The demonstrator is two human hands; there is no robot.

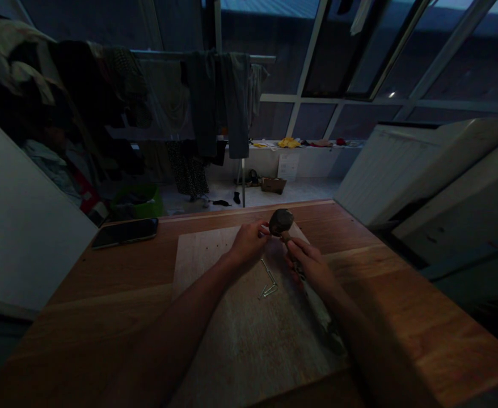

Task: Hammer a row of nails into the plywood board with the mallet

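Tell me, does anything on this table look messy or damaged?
A few loose nails lie in a crooked heap on the board, between the left hand and the right hand. The hammer that the right hand grips has a handle with pale, worn-looking patches. Dim light hides finer detail.

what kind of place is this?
Probably a home's glazed balcony or sunroom, doubling as a workbench: clothes on a drying rack, tall window panes, and a wooden table with a hammer and nails.

Wooden table (113, 283) — pale board (253, 345) at centre, dark phone (125, 232) far left
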